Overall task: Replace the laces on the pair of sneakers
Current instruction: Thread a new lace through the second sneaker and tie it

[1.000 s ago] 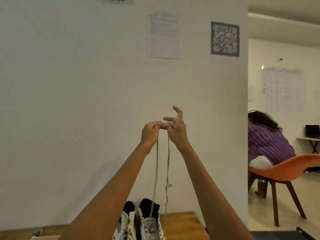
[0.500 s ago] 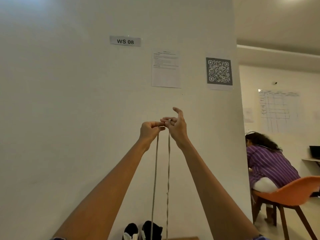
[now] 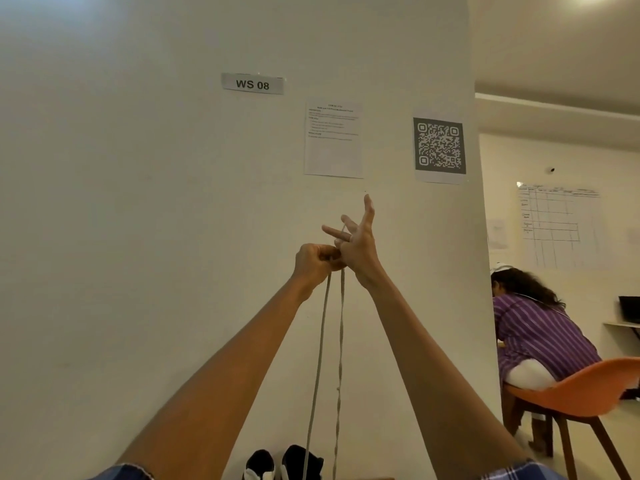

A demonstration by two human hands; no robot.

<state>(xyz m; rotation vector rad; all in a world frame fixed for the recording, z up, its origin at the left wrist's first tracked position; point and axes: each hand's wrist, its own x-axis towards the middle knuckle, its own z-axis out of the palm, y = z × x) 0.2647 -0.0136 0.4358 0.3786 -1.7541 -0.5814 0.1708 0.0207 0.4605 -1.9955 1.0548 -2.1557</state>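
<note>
Sneakers (image 3: 282,464), white with black collars, sit at the frame's bottom edge. 2 strands of flat grey lace (image 3: 322,341) rise taut into both grips: left hand (image 3: 313,263) fisted, right hand (image 3: 356,245) pinching, fingers splayed. Threading looks underway; tying remains.

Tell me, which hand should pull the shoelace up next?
Probably the left hand: its fingers are curled tight around the lace. The right hand has fingers spread, the lace only caught between them.
</note>
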